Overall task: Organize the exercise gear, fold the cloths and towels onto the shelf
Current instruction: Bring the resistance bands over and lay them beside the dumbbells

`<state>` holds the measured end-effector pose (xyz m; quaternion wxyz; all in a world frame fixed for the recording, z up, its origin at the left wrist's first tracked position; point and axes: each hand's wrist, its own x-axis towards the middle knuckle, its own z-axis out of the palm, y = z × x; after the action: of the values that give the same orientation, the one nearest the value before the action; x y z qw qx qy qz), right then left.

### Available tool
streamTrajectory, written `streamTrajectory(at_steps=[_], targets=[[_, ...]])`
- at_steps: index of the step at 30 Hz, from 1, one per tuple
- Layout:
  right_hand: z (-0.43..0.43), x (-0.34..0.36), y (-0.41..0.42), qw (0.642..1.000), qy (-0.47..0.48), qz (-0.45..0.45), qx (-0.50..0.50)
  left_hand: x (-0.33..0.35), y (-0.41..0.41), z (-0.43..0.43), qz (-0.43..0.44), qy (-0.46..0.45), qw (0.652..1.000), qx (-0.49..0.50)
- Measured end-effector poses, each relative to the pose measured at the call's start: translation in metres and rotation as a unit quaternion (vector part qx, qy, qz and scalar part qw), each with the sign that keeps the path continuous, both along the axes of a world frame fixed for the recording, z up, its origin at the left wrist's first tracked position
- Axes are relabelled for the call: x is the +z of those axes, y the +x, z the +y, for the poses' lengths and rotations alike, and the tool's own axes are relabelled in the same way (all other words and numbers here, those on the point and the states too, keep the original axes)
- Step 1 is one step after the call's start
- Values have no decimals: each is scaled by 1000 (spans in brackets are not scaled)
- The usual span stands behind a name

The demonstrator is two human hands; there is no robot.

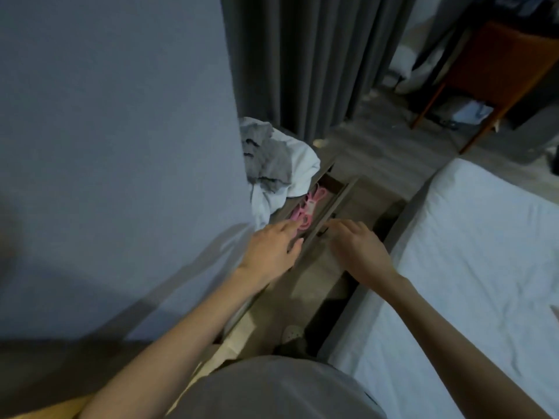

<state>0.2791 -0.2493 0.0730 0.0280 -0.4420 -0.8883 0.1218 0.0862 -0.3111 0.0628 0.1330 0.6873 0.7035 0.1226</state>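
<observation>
A pink piece of exercise gear point(308, 207), made of loops and handles, lies inside an open drawer point(335, 201) of a low wooden nightstand. My left hand point(272, 249) reaches over the drawer's near end with fingers extended, its fingertips touching the pink gear. My right hand point(357, 246) rests on the drawer's front edge, fingers bent over it near a dark handle. A crumpled pile of white and grey cloths point(272, 164) sits on the nightstand top just behind the drawer, against the wall.
A blue-grey wall point(121, 146) fills the left. A bed with a white sheet point(469, 267) lies to the right, leaving a narrow gap. Grey curtains point(302, 62) hang behind. An orange-legged chair point(499, 71) stands at the far right.
</observation>
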Motion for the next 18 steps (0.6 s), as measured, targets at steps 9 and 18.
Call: streamTrajectory(at_steps=[9, 18], targets=[[125, -38, 27, 999, -42, -15, -17, -34, 10, 121, -37, -47, 997, 41], [238, -79, 1, 992, -115, -33, -48, -82, -3, 229, -92, -80, 988, 91]])
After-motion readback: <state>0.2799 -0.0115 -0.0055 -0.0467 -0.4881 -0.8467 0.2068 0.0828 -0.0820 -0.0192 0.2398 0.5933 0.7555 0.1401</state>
